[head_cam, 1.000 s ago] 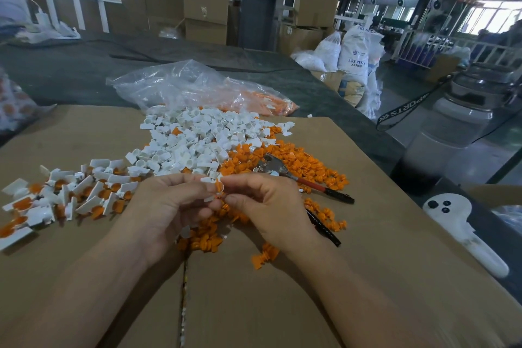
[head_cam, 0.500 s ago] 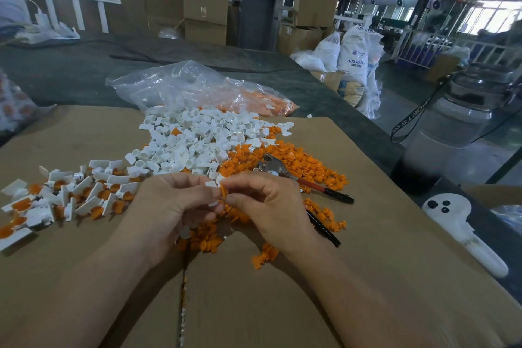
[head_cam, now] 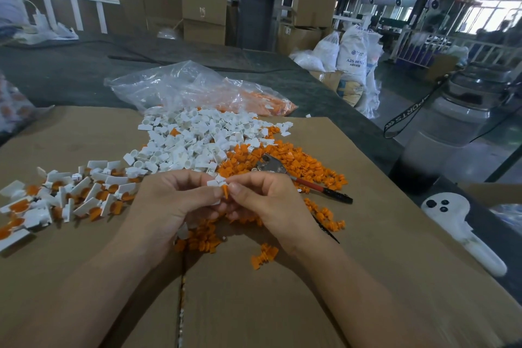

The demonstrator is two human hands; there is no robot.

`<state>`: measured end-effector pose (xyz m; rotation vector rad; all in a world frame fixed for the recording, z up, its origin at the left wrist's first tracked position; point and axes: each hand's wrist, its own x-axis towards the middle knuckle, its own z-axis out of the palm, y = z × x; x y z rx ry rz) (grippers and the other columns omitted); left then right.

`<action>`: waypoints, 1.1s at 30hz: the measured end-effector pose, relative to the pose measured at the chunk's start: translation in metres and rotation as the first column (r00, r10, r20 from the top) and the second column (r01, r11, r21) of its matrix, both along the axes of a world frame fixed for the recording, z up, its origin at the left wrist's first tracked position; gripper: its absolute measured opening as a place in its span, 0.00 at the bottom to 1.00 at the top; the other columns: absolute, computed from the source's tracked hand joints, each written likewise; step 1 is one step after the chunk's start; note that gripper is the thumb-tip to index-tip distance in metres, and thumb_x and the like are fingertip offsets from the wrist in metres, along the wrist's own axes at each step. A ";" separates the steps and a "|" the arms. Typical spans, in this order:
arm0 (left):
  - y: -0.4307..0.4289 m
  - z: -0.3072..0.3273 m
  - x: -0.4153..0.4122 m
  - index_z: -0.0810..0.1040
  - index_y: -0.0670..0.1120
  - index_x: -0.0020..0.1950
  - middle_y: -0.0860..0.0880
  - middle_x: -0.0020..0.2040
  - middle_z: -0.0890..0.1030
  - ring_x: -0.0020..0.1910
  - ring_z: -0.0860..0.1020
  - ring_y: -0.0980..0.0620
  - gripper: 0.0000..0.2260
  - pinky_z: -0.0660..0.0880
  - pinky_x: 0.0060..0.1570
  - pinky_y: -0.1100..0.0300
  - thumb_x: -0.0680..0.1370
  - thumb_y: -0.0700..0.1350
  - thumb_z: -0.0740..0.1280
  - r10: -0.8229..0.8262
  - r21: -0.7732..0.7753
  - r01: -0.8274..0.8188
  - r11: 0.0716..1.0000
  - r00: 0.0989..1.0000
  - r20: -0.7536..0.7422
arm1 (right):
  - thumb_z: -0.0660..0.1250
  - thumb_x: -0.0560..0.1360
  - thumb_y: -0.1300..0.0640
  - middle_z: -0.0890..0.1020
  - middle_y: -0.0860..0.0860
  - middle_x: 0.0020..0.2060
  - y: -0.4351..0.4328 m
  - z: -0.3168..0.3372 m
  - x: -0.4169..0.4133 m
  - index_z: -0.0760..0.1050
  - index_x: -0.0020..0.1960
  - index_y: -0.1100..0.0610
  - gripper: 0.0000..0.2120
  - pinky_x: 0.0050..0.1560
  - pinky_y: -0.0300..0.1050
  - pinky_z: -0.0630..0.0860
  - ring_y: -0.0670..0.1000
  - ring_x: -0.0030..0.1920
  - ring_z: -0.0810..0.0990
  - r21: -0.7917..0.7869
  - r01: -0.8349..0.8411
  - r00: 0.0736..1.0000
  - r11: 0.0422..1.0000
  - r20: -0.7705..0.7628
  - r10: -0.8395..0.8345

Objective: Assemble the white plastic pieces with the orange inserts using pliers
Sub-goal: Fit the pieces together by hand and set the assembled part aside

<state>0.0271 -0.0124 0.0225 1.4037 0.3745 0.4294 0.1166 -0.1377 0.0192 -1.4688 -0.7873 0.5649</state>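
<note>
Both hands meet over the middle of the cardboard (head_cam: 367,263) in the head view, the only one given. The left hand (head_cam: 175,200) has its fingers curled, with thumb and forefinger pinching a white piece (head_cam: 216,181). Another white bit shows under its palm, and I cannot tell whether that one is held. The right hand (head_cam: 271,200) is curled too, its thumb and forefinger pinching an orange insert (head_cam: 225,191). The insert stands upright, its top touching the underside of the white piece. The fingertips of the two hands are touching or very nearly so.

The pliers (head_cam: 271,168) lie untouched just beyond the right hand. Their metal head rests on the orange pile (head_cam: 305,162) and one red-and-black handle points right. The other handle runs under the right wrist. The orange pile spreads from behind the hands out to the right and also beneath them, with a few strays nearer the viewer. The white pile (head_cam: 197,138) sits beyond the left hand and touches the orange pile along its right edge. At far left lies a spread of finished pieces (head_cam: 70,198), white with orange in them.

A clear bag (head_cam: 175,87) lies beyond the white pile, with orange parts inside its right end. A white device (head_cam: 452,212) with dark buttons lies to the right, off the cardboard. Sacks (head_cam: 353,56) and boxes (head_cam: 203,3) stand in the background.
</note>
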 end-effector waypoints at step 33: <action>0.002 -0.003 0.003 0.78 0.38 0.35 0.41 0.29 0.80 0.25 0.78 0.51 0.05 0.75 0.25 0.66 0.63 0.37 0.71 0.016 -0.016 -0.017 1.000 0.999 -0.029 | 0.68 0.73 0.51 0.81 0.46 0.37 -0.002 0.000 0.010 0.77 0.45 0.49 0.03 0.40 0.36 0.77 0.42 0.38 0.79 -0.217 0.152 0.956 0.964 0.280 -0.088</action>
